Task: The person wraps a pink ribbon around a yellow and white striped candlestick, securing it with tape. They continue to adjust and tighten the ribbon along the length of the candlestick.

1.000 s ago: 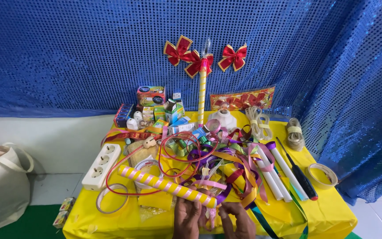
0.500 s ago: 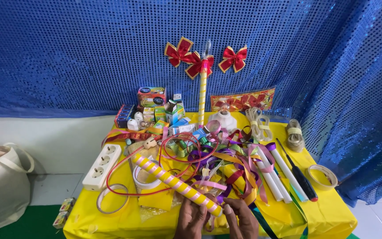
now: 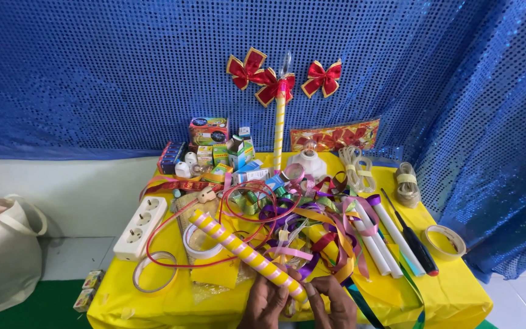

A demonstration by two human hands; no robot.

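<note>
Head view: both hands, left hand [image 3: 265,304] and right hand [image 3: 331,303], at the worktop [image 3: 452,292] front edge, fingers closed around the striped tube [image 3: 245,256] lower end; tube slants up-left over ribbons [image 3: 312,225].

Craft stall or home workshop: yellow-covered table [image 3: 445,292] crowded with ribbons [image 3: 312,225], tape rolls [image 3: 445,240], small boxes [image 3: 209,131]; blue sequinned backdrop [image 3: 123,73] on far wall.

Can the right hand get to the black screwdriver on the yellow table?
Probably yes. The right hand is at the table's near edge, and the black screwdriver lies up and to its right on the yellow table, with only white tubes beside it and nothing covering it.
</note>
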